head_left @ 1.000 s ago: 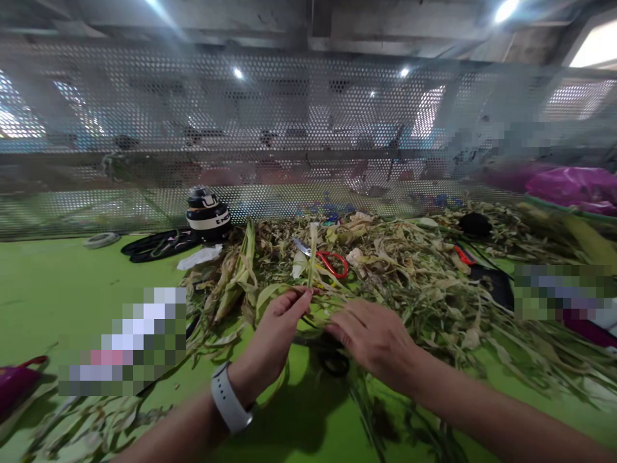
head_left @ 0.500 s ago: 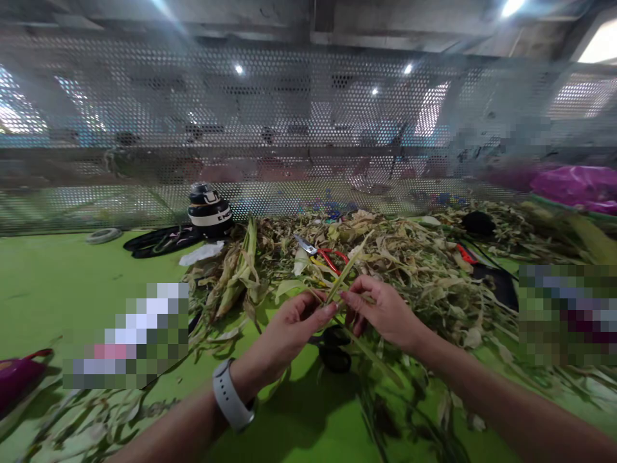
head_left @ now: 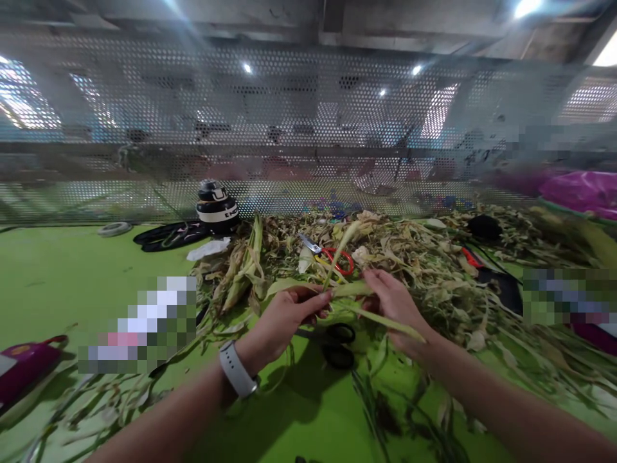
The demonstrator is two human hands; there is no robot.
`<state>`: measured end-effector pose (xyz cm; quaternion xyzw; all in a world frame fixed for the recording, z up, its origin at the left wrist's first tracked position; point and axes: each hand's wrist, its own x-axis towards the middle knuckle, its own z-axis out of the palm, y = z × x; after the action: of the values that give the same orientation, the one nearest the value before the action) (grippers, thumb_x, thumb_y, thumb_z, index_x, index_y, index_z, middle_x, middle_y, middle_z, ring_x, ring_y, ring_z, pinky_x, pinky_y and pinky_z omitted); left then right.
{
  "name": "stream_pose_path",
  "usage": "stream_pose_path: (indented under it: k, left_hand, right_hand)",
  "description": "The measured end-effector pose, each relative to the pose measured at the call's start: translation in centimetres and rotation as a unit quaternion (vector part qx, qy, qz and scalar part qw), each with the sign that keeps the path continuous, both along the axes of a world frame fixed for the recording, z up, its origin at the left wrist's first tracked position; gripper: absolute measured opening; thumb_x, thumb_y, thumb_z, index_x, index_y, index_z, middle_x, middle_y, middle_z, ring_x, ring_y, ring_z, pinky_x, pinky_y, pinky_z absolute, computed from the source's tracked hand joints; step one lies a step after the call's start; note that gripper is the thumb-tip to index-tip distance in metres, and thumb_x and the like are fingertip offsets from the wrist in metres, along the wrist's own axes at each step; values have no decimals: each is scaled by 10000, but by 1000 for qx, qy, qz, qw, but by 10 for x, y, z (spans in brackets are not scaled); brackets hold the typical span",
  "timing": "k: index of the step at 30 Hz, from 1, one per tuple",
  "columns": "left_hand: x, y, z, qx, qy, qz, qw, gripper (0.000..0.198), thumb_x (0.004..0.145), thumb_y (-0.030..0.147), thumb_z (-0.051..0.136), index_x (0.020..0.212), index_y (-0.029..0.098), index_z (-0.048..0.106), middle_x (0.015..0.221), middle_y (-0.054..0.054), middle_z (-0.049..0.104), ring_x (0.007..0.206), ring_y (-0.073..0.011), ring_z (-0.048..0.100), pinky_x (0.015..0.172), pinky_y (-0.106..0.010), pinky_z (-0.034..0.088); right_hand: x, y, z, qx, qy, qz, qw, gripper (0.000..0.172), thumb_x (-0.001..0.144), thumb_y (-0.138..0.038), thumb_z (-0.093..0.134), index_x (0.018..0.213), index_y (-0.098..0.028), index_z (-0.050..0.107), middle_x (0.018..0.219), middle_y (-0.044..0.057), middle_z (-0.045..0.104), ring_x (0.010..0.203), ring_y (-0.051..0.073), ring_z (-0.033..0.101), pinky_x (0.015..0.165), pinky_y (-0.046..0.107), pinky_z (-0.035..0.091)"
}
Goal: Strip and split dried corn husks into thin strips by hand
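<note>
Between my hands is a pale green corn husk strip (head_left: pixel 351 290), with one narrow end standing up and another slanting down to the right. My left hand (head_left: pixel 288 318), with a white watch at the wrist, pinches the strips where they cross. The fingers of my right hand (head_left: pixel 391 301) are closed around the wider part, and its fingertips are partly hidden. Black-handled scissors (head_left: pixel 339 355) lie on the green table below my hands. Beyond them, red-handled scissors (head_left: pixel 340 258) rest on a heap of dry husks (head_left: pixel 409 247).
A bundle of husks (head_left: pixel 245 263) lies left of the heap. Behind it stand a black bottle-like container (head_left: pixel 218 209) and a black coil (head_left: pixel 168 236). A perforated metal screen (head_left: pixel 299 128) closes the far side. A purple pouch (head_left: pixel 29 366) lies at left, purple plastic (head_left: pixel 583 191) at right.
My right hand has shifted slightly right, away from my left, and a wider stretch of husk now spans between them. The view has turned a little to the left.
</note>
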<state>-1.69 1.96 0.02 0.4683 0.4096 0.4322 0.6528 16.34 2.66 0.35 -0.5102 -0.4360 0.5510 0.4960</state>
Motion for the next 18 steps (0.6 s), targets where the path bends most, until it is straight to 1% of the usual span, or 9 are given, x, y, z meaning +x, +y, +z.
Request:
stream_pose_path:
  k: [1,3,5,6,9,12,14,16,18]
  left_hand:
    - [-1,2,1,-16,-15,15,1000,208,665,295,729,785,134,675,655,5,610,534,-50,494,479,-148,366]
    - [-4,6,2,-42,-44,49,997,206,646,285,744,748,125,665,624,15,578,494,-35,458,438,-140,334]
    - [-6,9,1,-56,-59,74,994,203,632,276,752,730,126,657,604,22,558,468,-30,430,418,-143,320]
    - [-6,10,1,-57,-58,81,993,205,631,277,751,736,130,655,602,24,555,460,-30,423,413,-145,315]
    - [-8,11,-1,-49,-35,76,995,226,634,296,744,763,135,650,611,23,562,477,-38,445,417,-150,305]
    - [-7,9,-2,-26,14,31,999,255,642,319,734,786,131,639,627,19,576,513,-54,475,439,-160,306]
    - [-7,6,-1,-7,45,4,999,262,650,329,724,795,135,622,611,31,568,508,-59,467,449,-170,306]
    - [-6,4,1,1,57,-6,998,250,647,329,724,753,141,597,581,44,549,489,-60,449,450,-176,300]
    - [-5,3,3,0,60,-17,998,246,644,327,726,704,145,573,568,49,537,479,-59,439,446,-175,290]
  right_hand:
    - [1,1,0,5,-10,-10,1000,244,789,-401,552,879,-196,456,564,-59,588,350,76,518,362,181,424]
    - [2,1,-2,33,-74,36,996,250,801,-371,535,953,-193,447,633,-43,594,370,84,533,385,204,445]
    - [4,-2,-6,104,-183,101,972,329,795,-349,551,1066,-197,443,711,-22,596,423,102,558,426,235,467]
    - [4,-4,-9,155,-247,114,950,384,793,-341,560,1129,-204,433,754,-7,603,477,118,578,461,248,476]
    - [6,-10,-13,327,-423,106,838,399,842,-306,518,1218,-213,425,836,36,640,657,161,609,584,272,469]
    - [8,-11,-11,487,-509,113,700,195,900,-241,441,1044,-194,565,810,54,656,715,165,589,649,279,428]
    - [8,-11,-8,557,-530,123,628,162,899,-214,451,922,-188,610,786,50,652,715,160,565,661,283,399]
    - [7,-10,-6,585,-539,135,591,141,888,-198,473,900,-179,612,793,43,649,725,156,551,678,288,384]
    - [6,-11,-6,594,-540,137,579,128,885,-187,478,897,-164,603,808,46,647,743,153,547,698,288,383]
